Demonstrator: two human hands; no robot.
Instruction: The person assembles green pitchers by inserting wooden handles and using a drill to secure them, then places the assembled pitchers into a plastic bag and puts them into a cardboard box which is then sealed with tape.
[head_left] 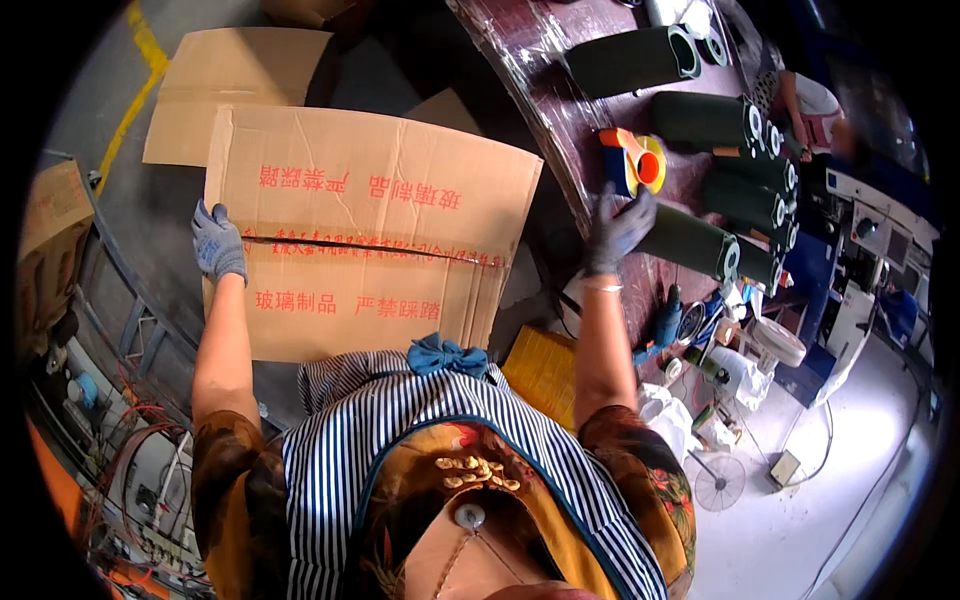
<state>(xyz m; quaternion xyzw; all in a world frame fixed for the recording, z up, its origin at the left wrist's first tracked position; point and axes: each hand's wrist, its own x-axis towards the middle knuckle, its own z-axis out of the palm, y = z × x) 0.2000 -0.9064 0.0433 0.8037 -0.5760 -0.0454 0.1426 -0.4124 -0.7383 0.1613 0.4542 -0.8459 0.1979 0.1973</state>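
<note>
A brown cardboard box (350, 222) with red print lies before me, its two top flaps meeting at a narrow dark gap. My left hand (218, 242), in a grey-blue glove, grips the box's left edge near that gap. Out to the right, over the table edge, my gloved right hand (618, 232) is open with its fingers apart. Just beyond its fingertips stands an orange and blue tape dispenser (630, 155) with a yellowish roll; I see no clear contact between them.
Several dark green rolls (690, 240) lie on the dark red table (530, 70) at right. Another cardboard piece (240, 80) is behind the box. A yellow slab (540, 370) sits near my right forearm. A person (812, 105) is at the far right; a fan (720, 482) stands on the floor.
</note>
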